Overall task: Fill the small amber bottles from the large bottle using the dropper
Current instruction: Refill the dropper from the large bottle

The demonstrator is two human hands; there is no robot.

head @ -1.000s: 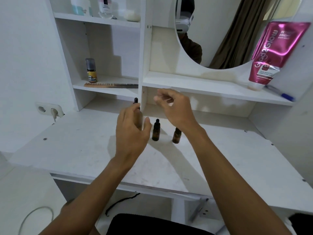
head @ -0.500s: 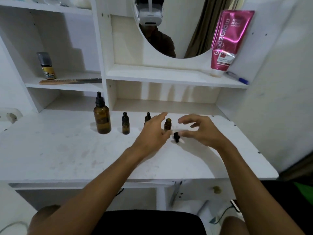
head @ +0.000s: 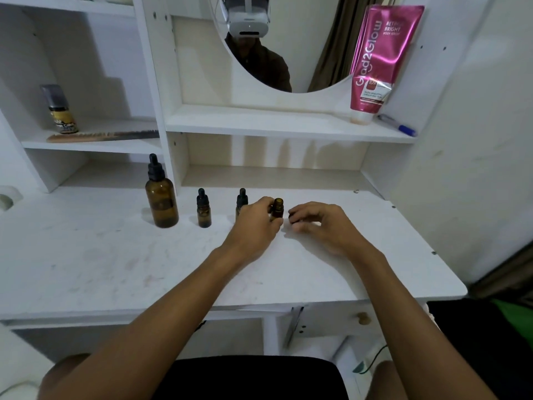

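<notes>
A large amber bottle (head: pixel 161 202) with a black dropper cap stands on the white desk (head: pixel 115 264). To its right stand two small capped amber bottles, one (head: pixel 204 210) in the open and one (head: pixel 241 199) half hidden behind my left hand (head: pixel 253 226). My left hand grips a third small amber bottle (head: pixel 278 207), upright and without a cap. My right hand (head: pixel 320 226) rests on the desk just right of it, fingers curled over a small black dropper cap (head: pixel 292 216), mostly hidden.
Shelves rise behind the desk: a comb (head: pixel 101 136) and a small spray can (head: pixel 60 109) at left, a pink tube (head: pixel 377 62) and a pen (head: pixel 396 125) at right. A round mirror (head: pixel 277 39) hangs above. The desk's front edge is near my lap.
My left hand left the large bottle and went to the uncapped small bottle. My right hand came down to the desk with the black cap, now mostly hidden under its fingers. The view shifted right.
</notes>
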